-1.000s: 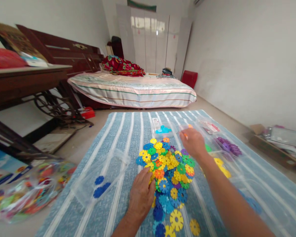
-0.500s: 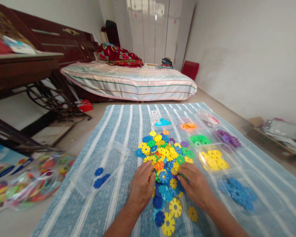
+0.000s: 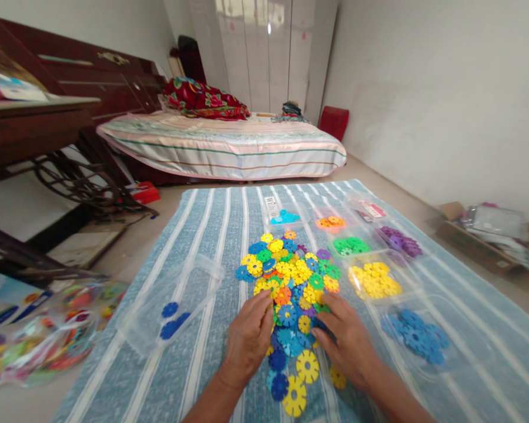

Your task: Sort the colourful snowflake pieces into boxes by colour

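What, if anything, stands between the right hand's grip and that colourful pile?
Nothing visible does: the right hand's grip is at the right side of the colourful pile, and the left hand's grip is at its left.

Disc pile on cloth, box left, more boxes right, bed behind

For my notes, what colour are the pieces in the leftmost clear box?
The pieces are dark blue; best view: head.

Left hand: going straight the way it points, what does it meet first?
Probably the yellow notched discs just ahead; the left hand may already be touching them, as depth is unclear.
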Demonstrator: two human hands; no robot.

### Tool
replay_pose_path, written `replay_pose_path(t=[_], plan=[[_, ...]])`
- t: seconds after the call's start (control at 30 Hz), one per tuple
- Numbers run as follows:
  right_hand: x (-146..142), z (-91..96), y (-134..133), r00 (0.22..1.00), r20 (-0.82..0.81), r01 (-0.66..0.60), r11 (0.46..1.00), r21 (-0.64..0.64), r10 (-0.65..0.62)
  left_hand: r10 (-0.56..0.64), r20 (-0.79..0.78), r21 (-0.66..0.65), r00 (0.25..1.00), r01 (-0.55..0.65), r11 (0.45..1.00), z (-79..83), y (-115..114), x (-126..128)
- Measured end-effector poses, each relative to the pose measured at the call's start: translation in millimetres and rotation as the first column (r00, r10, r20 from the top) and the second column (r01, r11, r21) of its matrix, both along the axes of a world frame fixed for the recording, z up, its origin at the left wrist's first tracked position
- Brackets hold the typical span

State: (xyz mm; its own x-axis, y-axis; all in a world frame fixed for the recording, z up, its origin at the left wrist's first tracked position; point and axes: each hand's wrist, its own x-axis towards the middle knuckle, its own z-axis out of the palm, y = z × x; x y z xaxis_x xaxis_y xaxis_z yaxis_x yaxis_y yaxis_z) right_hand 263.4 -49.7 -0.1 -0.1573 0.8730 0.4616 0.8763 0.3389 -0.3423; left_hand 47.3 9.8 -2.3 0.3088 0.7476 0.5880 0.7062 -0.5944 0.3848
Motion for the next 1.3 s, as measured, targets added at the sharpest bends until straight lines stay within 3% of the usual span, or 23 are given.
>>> replay_pose_path(t=[0.2, 0.67, 1.03, 1.3], plan=[[-13.5, 4.1, 13.6, 0.997, 0.008, 0.078, 0.997, -0.012, -0.078, -0.011, 0.033, 0.004, 0.999, 0.011, 1.000, -0.7, 0.6, -0.1], [-14.1, 7.5, 27.8, 0.994, 0.104, 0.024, 0.994, -0.106, -0.013, -0.030, 0.038, -0.003, 0.999, 0.030, 1.000, 2.4, 0.5, 0.4], [-12.1, 12.3, 28.1, 0.994, 0.105, -0.009, 0.992, -0.124, 0.022, -0.025, 0.019, 0.025, 1.000, 0.025, 0.999, 0.8, 1.7, 0.7], [-12.6, 4.4, 28.1, 0.994, 0.112, -0.004, 0.996, -0.085, 0.014, -0.033, 0.018, 0.017, 0.999, 0.033, 0.999, 1.2, 2.8, 0.6]])
